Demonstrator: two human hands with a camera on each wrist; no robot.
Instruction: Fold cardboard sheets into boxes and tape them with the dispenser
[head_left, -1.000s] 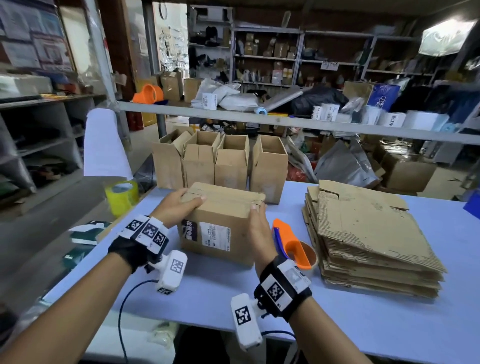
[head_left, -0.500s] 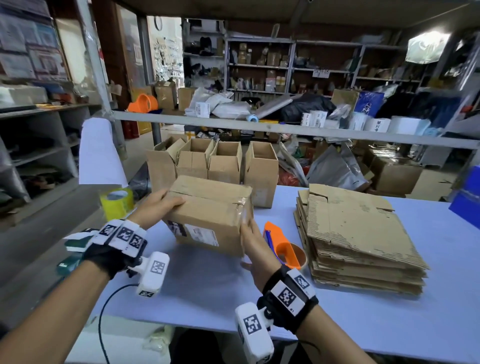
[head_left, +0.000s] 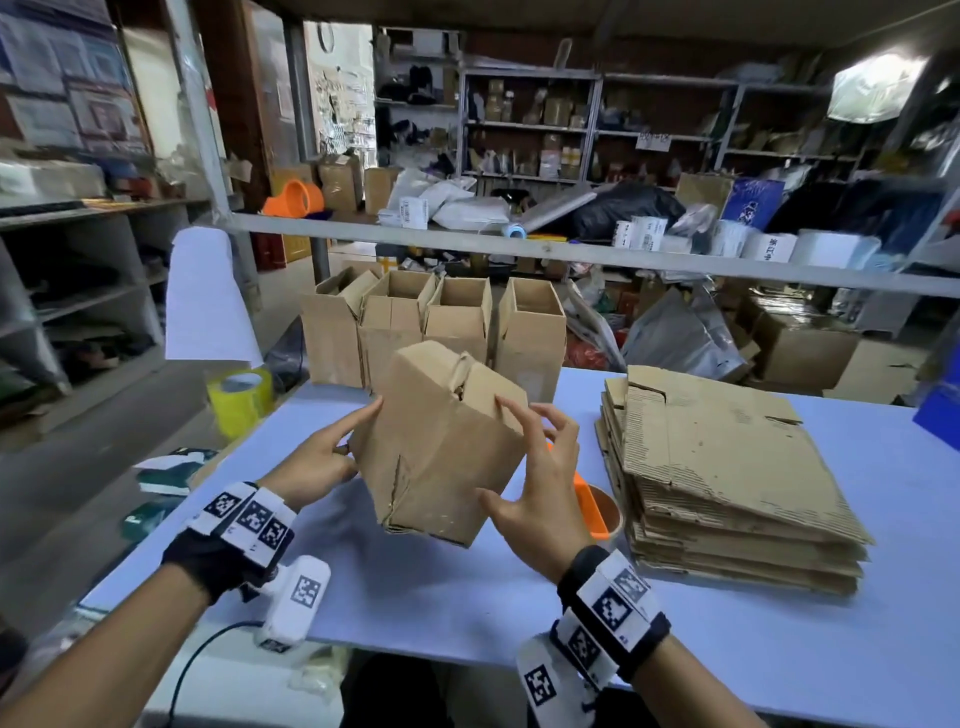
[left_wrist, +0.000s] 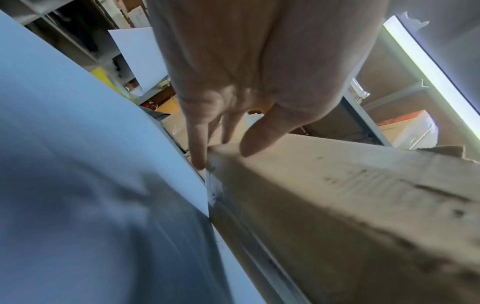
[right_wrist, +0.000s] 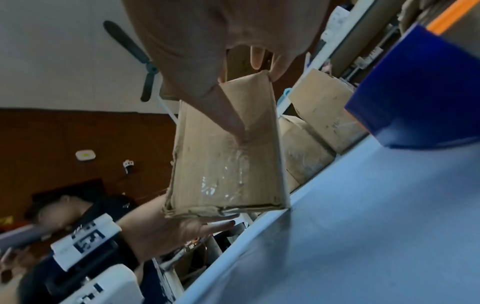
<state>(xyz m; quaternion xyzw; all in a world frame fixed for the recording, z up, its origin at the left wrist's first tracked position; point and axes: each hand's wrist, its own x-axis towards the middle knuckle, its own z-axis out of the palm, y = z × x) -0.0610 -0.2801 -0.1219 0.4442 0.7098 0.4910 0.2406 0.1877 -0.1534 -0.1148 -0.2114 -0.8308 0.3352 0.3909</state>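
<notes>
A folded cardboard box (head_left: 441, 441) hangs tilted above the blue table (head_left: 415, 597), held between both hands. My left hand (head_left: 332, 452) lies with straight fingers against its left side and underside. From the left wrist view, the thumb rests on the box (left_wrist: 350, 195) near a corner. My right hand (head_left: 524, 447) holds the right side. Its thumb presses the taped face of the box (right_wrist: 223, 164) and its fingertips (right_wrist: 275, 72) hook the far edge. The orange tape dispenser (head_left: 587, 504) lies on the table behind my right hand, partly hidden.
A stack of flat cardboard sheets (head_left: 727, 467) sits to the right. Several open folded boxes (head_left: 441, 322) stand in a row at the table's far edge. A yellow tape roll (head_left: 239, 395) sits at the left corner. A metal rail (head_left: 571, 254) crosses above the boxes.
The box has come up off the table and tipped onto a corner, its labelled side now out of view. Both hands shifted from its top to its sides.
</notes>
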